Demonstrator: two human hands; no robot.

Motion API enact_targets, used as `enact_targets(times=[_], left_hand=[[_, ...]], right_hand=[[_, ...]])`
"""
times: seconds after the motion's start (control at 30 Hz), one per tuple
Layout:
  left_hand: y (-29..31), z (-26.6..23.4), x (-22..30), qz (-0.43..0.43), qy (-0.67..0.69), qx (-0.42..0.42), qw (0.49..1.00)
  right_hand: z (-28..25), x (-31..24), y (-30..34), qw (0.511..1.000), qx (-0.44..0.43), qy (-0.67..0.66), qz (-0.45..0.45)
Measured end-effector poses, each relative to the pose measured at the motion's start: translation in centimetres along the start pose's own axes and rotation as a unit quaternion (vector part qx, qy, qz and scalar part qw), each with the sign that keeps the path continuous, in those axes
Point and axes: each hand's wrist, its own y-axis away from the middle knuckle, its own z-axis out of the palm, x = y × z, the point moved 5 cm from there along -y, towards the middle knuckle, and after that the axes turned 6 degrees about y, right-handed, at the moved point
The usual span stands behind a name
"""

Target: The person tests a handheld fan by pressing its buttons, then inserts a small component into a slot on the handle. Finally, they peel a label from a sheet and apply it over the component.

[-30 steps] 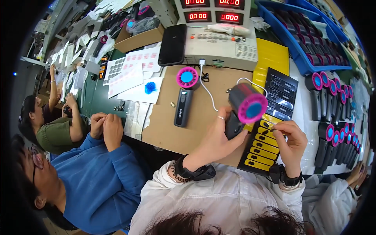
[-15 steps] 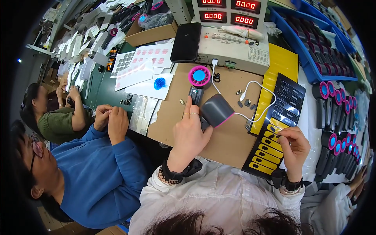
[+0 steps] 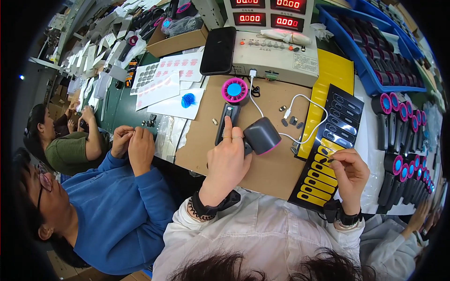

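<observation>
My left hand (image 3: 227, 158) is partly closed, its index finger stretched out onto the small panel on the dark handle (image 3: 221, 127) of a handheld fan. The fan's round head (image 3: 235, 90) has a pink vaned ring and a blue disc. Against my left thumb side lies a dark grey cylinder (image 3: 263, 135) with a pink rim; a dark piece beside it runs under my hand. The curled fingers and what they grip are largely hidden. My right hand (image 3: 351, 173) pinches a small dark piece (image 3: 331, 160) above the sheet of yellow and black stickers (image 3: 318, 185).
Brown cardboard (image 3: 199, 145) covers the work surface, with small dark parts (image 3: 292, 120) and a white cable (image 3: 304, 96) on it. A meter box (image 3: 276, 51) and black phone (image 3: 219, 50) stand behind. Finished-looking fans (image 3: 398, 136) line the right. A person in blue (image 3: 119, 218) sits left.
The view has shifted slightly. The fan handle under my left index finger shows more of its left side. My right hand keeps its pinch, nearly still.
</observation>
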Motion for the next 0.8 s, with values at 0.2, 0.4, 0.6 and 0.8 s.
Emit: enact_targets(times=[0.2, 0.4, 0.6, 0.8], left_hand=[[0.4, -1.1, 1.0, 0.042, 0.075, 0.054, 0.995], [-0.7, 1.2, 4.5, 0.024, 0.431, -0.132, 0.892], [-0.7, 3.4, 7.8, -0.018, 0.779, -0.345, 0.523], [-1.2, 3.0, 9.4, -0.067, 0.806, -0.341, 0.479]], right_hand=[[-0.2, 0.1, 0.3, 1.0, -0.016, 0.005, -0.002], [0.6, -1.2, -0.3, 0.998, -0.058, -0.029, -0.005], [1.1, -3.9, -1.7, 0.995, -0.036, -0.096, -0.009], [2.3, -3.5, -1.7, 0.982, -0.102, -0.141, 0.078]])
